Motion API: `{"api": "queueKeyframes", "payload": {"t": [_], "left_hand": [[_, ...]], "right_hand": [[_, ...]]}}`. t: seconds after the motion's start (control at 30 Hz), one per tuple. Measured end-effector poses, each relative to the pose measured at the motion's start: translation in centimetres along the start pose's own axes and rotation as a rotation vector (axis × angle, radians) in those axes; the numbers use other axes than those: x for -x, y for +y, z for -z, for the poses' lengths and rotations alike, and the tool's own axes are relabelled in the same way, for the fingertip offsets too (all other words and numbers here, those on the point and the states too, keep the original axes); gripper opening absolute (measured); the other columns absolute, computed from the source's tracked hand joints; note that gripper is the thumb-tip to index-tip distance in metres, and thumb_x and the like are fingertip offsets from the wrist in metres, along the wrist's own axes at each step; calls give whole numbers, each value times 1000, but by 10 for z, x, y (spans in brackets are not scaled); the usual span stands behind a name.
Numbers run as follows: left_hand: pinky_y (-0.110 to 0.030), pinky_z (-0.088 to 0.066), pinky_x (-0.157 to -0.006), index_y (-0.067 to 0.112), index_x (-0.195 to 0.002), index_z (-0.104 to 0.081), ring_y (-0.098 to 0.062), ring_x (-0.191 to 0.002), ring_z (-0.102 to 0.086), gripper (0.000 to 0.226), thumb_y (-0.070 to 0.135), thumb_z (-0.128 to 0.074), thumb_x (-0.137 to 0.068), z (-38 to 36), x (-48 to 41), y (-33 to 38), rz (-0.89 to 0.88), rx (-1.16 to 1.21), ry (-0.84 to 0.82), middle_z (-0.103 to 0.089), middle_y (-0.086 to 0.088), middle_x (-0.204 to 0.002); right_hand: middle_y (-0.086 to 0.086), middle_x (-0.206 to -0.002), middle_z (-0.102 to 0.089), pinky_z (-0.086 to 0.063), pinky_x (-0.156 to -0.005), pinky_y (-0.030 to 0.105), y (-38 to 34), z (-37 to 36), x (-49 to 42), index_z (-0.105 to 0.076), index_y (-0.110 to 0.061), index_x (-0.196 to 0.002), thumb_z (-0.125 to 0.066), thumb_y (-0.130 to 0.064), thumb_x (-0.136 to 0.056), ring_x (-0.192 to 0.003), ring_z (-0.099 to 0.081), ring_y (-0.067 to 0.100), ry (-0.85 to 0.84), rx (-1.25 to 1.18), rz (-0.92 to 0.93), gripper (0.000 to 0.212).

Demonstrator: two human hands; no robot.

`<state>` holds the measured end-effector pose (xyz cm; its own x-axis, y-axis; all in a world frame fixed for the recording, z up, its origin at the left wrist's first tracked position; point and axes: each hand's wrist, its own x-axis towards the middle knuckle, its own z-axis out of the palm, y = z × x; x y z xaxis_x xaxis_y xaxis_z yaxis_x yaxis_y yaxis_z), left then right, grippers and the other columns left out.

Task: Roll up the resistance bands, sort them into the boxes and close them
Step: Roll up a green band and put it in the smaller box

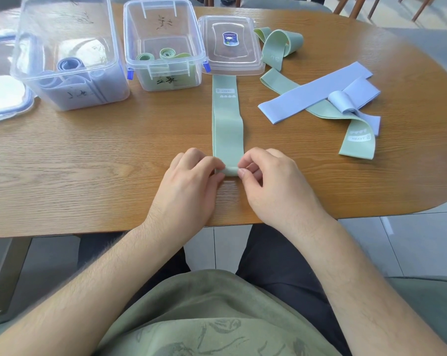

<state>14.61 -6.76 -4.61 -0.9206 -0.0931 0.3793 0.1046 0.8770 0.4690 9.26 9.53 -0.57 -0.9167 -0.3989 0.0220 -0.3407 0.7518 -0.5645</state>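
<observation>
Head view: my left hand (pixel 191 178) and right hand (pixel 268 176) pinch the near end of the green band (pixel 227 124), which I should roll tight, edges aligned.

- Blue-rimmed lid (pixel 1 98): cut off by the left edge.
- Rolled end of green band (pixel 227 124): partly covered by left hand (pixel 189 186) and right hand (pixel 273 183).
- Lid sticker (pixel 229 38): print too small to read.
- Box markings (pixel 167 80): illegible.

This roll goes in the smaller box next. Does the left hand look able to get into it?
Probably yes: the box stands open, its lid lies beside it, and nothing stands between it and the left hand, which pinches the band.
</observation>
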Motion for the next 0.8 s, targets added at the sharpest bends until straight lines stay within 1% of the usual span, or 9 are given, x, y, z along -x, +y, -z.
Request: {"api": "queueKeyframes", "payload": {"t": [0.17, 0.3, 0.37, 0.43, 0.57, 0.7, 0.73, 0.8], "left_hand": [[-36, -46, -84, 10, -106, -73, -30, -86, -58, 17, 20, -62, -97, -2, 2, -1, 6, -4, 43, -59, -8, -96], [-28, -45, -86, 8, -108, -74, -27, -88, -60, 15, 14, -65, -97, -2, 5, -1, -5, 35, 50, -62, -8, -99], [-22, -45, -84, 6, -109, -73, -22, -88, -60, 15, 11, -66, -97, -2, 6, -1, -4, 64, 57, -63, -7, -102], [-19, -45, -79, 6, -109, -72, -17, -85, -59, 14, 9, -67, -96, 0, 6, 0, 5, 89, 57, -62, -6, -104], [-22, -49, -76, 6, -105, -72, -16, -83, -61, 11, 8, -69, -94, 1, 8, 2, 6, 121, 59, -60, -5, -104], [-31, -54, -77, 7, -103, -72, -17, -85, -63, 11, 10, -70, -93, 2, 9, 1, 18, 145, 38, -59, -3, -104], [-32, -54, -77, 8, -103, -72, -17, -86, -63, 11, 10, -71, -92, 2, 8, 0, 21, 144, 33, -59, -2, -103], [-35, -53, -81, 9, -102, -72, -20, -88, -61, 11, 11, -72, -91, 1, 8, -1, 14, 112, 32, -60, -1, -100]], "right_hand": [[-9, -100, -56, -49, -74, 18, 2, -3, -1, -67, -27, -105, -56, -28, -101, -88, -57, 6, 22, -26, -9, 12], [-11, -99, -59, -53, -78, 22, 2, -4, 0, -71, -25, -103, -60, -24, -100, -89, -59, 6, 43, -91, -37, 11], [-12, -100, -60, -55, -80, 25, 2, -4, 0, -71, -25, -102, -63, -24, -98, -89, -60, 5, 58, -132, -55, 10], [-12, -101, -62, -56, -80, 23, 0, -4, 2, -72, -25, -102, -66, -23, -97, -88, -62, 3, 66, -172, -78, 9], [-15, -101, -62, -54, -72, 13, -2, -3, 5, -72, -26, -101, -68, -23, -95, -84, -63, -2, 67, -193, -129, 8], [-18, -96, -64, -49, -66, 7, -1, -2, 4, -73, -27, -100, -70, -23, -94, -82, -63, -3, 63, -193, -142, 8], [-18, -95, -65, -49, -66, 6, -1, -2, 3, -74, -27, -100, -70, -23, -94, -82, -63, -4, 62, -197, -141, 8], [-18, -95, -64, -50, -71, 6, 0, -2, 2, -74, -26, -100, -69, -23, -94, -82, -63, -4, 60, -198, -124, 8]]}}
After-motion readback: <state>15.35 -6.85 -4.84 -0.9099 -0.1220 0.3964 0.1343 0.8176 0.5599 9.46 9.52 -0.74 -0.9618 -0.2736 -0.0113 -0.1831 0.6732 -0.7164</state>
